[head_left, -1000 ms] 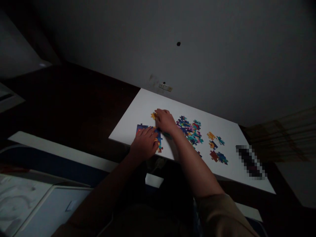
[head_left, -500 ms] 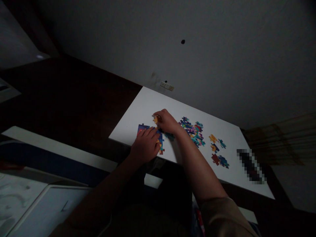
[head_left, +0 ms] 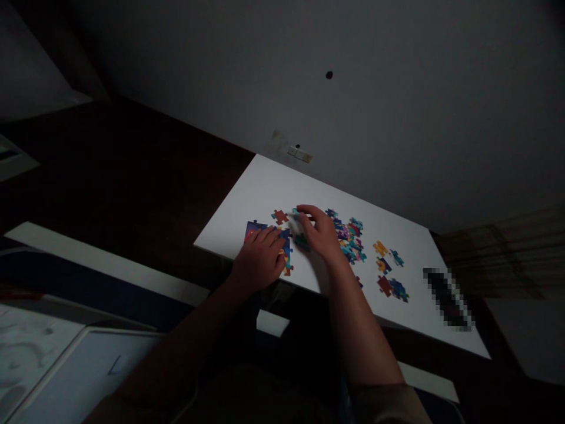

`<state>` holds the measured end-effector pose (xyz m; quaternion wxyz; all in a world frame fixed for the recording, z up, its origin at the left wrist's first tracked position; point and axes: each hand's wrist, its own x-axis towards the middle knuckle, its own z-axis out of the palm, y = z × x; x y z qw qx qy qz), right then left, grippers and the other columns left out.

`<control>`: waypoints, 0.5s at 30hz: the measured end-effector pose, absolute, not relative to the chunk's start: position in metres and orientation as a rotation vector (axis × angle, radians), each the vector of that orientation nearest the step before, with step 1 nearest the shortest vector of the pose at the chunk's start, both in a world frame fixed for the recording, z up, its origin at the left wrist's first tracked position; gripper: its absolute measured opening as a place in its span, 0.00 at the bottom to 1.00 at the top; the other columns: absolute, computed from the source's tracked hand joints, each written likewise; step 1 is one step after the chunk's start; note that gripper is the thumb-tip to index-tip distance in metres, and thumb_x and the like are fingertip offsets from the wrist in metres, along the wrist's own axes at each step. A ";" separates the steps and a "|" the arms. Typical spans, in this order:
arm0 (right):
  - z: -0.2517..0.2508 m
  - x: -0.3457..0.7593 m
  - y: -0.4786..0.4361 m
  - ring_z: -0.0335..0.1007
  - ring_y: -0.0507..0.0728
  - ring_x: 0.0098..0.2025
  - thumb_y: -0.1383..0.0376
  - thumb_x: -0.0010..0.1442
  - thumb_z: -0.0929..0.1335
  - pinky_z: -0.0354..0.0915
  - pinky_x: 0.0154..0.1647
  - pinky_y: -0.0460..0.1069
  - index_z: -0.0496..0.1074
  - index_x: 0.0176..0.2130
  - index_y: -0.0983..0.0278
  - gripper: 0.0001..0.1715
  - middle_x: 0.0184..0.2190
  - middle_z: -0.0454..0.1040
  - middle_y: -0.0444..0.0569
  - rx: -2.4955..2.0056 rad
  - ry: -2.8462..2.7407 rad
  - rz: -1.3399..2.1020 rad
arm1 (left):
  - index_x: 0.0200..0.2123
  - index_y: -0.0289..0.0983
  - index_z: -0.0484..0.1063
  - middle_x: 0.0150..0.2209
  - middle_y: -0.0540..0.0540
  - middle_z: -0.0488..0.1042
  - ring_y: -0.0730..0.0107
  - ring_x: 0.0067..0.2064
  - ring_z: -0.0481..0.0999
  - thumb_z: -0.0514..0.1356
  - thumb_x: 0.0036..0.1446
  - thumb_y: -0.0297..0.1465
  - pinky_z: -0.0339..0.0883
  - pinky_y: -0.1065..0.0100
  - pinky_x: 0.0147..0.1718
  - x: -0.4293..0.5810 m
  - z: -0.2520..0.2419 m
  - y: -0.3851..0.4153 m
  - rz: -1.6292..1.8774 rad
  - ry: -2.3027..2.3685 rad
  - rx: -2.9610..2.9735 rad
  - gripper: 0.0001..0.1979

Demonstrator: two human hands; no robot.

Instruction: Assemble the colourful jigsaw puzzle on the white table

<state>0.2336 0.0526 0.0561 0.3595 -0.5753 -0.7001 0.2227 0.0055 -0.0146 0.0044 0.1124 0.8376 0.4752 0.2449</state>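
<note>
My left hand [head_left: 259, 257] lies flat with its fingers stretched over a joined section of jigsaw puzzle [head_left: 286, 238], mostly dark blue with red and yellow parts, and covers much of it. To the right, my right hand [head_left: 318, 231] has its thumb and forefinger closed at a small teal puzzle piece [head_left: 295, 211], just above the table. A reddish-brown puzzle piece [head_left: 279, 217] lies left of those fingertips, beyond the joined section. Under the right hand, another dark teal piece [head_left: 301, 241] is partly shaded.
A heap of mixed puzzle pieces [head_left: 351, 238] spreads right of my right forearm. Several sorted pieces [head_left: 385, 286] lie farther right, before a pixelated dark object [head_left: 448, 297]. The white table [head_left: 247, 188] meets a grey wall with a socket [head_left: 300, 154].
My right hand has moved right, away from the spot where it held a yellow-orange piece. A reddish-brown piece now shows there, and a teal one is at the fingertips. My left hand stays put.
</note>
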 end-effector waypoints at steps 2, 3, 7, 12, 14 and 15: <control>0.053 0.250 0.032 0.91 0.73 0.67 0.52 0.82 0.73 0.82 0.75 0.73 0.91 0.58 0.52 0.16 0.63 0.94 0.56 -1.533 -1.747 0.553 | 0.70 0.43 0.90 0.81 0.32 0.84 0.33 0.82 0.83 0.65 0.81 0.32 0.79 0.28 0.82 0.005 0.005 -0.015 0.717 1.397 2.458 0.21; 0.050 0.257 0.020 0.91 0.74 0.65 0.51 0.80 0.74 0.83 0.74 0.74 0.91 0.55 0.50 0.15 0.61 0.94 0.56 -1.554 -1.738 0.537 | 0.70 0.43 0.90 0.81 0.32 0.84 0.34 0.82 0.83 0.65 0.82 0.32 0.79 0.29 0.82 0.005 0.004 -0.015 0.716 1.397 2.459 0.21; 0.038 0.276 -0.033 0.91 0.75 0.56 0.48 0.78 0.74 0.85 0.66 0.75 0.90 0.49 0.51 0.15 0.52 0.94 0.56 -1.617 -1.647 0.448 | 0.68 0.43 0.90 0.81 0.32 0.85 0.34 0.83 0.83 0.65 0.81 0.33 0.78 0.31 0.83 0.006 0.003 -0.014 0.712 1.401 2.459 0.20; 0.025 0.290 -0.086 0.90 0.73 0.45 0.46 0.78 0.75 0.86 0.53 0.70 0.90 0.45 0.46 0.14 0.44 0.92 0.54 -1.677 -1.539 0.398 | 0.69 0.43 0.89 0.81 0.32 0.85 0.35 0.83 0.83 0.65 0.81 0.32 0.78 0.30 0.82 0.005 0.000 -0.012 0.714 1.403 2.468 0.20; 0.020 0.301 -0.099 0.88 0.72 0.40 0.46 0.78 0.75 0.85 0.48 0.69 0.89 0.42 0.47 0.15 0.39 0.90 0.54 -1.697 -1.505 0.333 | 0.69 0.42 0.89 0.81 0.32 0.85 0.36 0.84 0.82 0.65 0.81 0.32 0.78 0.31 0.82 0.004 -0.001 -0.010 0.698 1.405 2.479 0.20; 0.018 0.307 -0.104 0.86 0.71 0.36 0.45 0.78 0.75 0.84 0.45 0.68 0.88 0.41 0.47 0.16 0.36 0.88 0.53 -1.710 -1.487 0.297 | 0.69 0.41 0.88 0.81 0.32 0.85 0.37 0.84 0.82 0.64 0.81 0.32 0.77 0.32 0.83 0.003 -0.002 -0.010 0.689 1.412 2.481 0.20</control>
